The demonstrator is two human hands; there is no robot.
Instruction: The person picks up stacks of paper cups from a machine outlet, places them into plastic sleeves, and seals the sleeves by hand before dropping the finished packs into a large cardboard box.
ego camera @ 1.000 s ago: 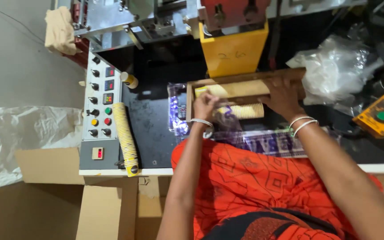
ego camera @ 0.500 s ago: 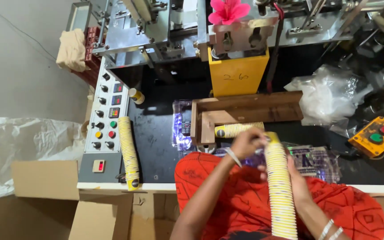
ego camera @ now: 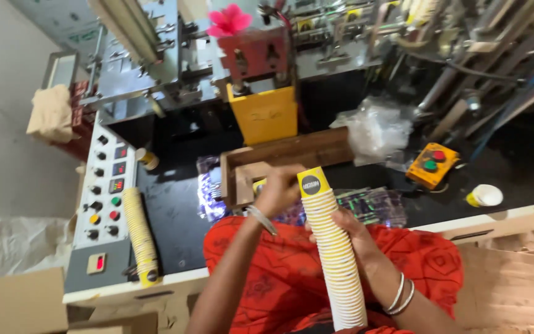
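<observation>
A tall stack of yellow-and-white paper cups (ego camera: 335, 253) stands tilted over my lap, its base end up. My right hand (ego camera: 348, 230) grips this stack at mid-height from the right side. My left hand (ego camera: 277, 190) rests at the top of the stack near the wooden tray (ego camera: 292, 158), fingers curled by the top cups; more cups lie inside the tray, mostly hidden by the hand. Metal bangles ring both wrists.
A second cup stack (ego camera: 139, 235) lies on the black table beside the grey control panel (ego camera: 103, 204) with coloured buttons. A yellow machine chute (ego camera: 264, 114), crumpled clear plastic (ego camera: 378, 133), an orange button box (ego camera: 431, 164), a lone cup (ego camera: 484, 196) and cardboard boxes (ego camera: 16, 303) surround me.
Both hands drew back from the wooden tray, lifting out a long cup stack. It now stands upright over my lap, and the view has tilted upward.
</observation>
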